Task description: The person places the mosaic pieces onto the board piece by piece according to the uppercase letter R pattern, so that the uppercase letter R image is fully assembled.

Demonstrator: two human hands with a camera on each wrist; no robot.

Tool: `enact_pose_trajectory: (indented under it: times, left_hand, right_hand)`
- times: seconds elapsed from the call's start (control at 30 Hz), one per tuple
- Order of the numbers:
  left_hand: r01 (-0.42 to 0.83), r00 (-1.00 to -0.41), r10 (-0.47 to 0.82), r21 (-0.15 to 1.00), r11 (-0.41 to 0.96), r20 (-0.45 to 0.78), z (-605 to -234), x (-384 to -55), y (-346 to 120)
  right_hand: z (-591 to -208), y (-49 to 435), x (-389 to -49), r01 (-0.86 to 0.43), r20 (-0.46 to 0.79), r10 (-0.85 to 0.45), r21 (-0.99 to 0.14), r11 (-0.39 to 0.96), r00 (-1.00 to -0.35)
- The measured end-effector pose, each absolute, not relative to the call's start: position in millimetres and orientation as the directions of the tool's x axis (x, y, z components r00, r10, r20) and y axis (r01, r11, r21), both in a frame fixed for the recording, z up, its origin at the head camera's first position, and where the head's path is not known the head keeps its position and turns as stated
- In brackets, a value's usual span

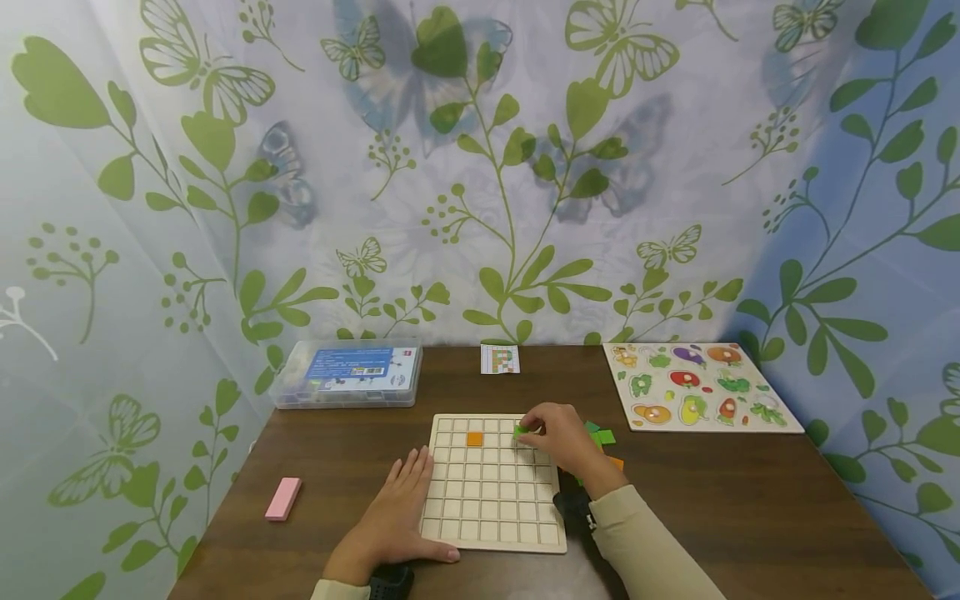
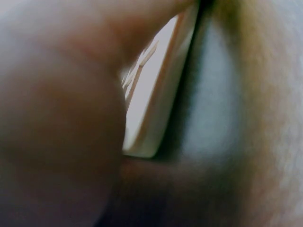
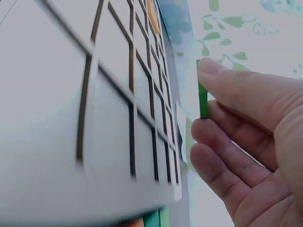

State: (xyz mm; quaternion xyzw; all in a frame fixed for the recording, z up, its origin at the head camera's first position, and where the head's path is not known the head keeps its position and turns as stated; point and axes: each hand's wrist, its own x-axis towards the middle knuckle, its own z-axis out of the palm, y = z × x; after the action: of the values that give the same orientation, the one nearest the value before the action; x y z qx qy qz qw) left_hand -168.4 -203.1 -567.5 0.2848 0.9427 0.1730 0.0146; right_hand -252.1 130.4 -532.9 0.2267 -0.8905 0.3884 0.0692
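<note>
A pale wooden grid board (image 1: 491, 492) lies on the table, with one orange square tile (image 1: 475, 438) in its upper rows. My right hand (image 1: 562, 437) pinches a green square tile (image 3: 203, 97) between thumb and fingers, close over the board's upper right corner. In the right wrist view that tile is held on edge, apart from the board. My left hand (image 1: 401, 517) rests flat along the board's left side, fingers straight, thumb stretched by the lower left corner. The left wrist view is mostly filled by that hand, with the board's edge (image 2: 161, 94) showing past it.
Loose green tiles (image 1: 603, 436) and orange ones (image 1: 616, 464) lie right of the board, partly behind my right hand. A vegetable puzzle (image 1: 705, 387) sits back right, a clear plastic case (image 1: 345, 375) back left. A printed card (image 1: 500, 359) and pink block (image 1: 283, 499) lie on the table.
</note>
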Motion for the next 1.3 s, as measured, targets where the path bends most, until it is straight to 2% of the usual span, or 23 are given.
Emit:
enact_pose_trajectory:
  times: [0.6, 1.3]
  left_hand:
    - [0.517, -0.846, 0.531, 0.329, 0.791, 0.053, -569.7, -169.9, -203.0]
    - [0.523, -0.839, 0.54, 0.353, 0.775, 0.058, -564.7, -167.6, -201.9]
  right_hand:
    - [-542.6, 89.8, -265.6, -0.445, 0.214, -0.421, -0.675, 0.588, -0.881]
    - [-545.8, 74.2, -264.6, -0.453, 0.208, -0.426, -0.638, 0.623, -0.88]
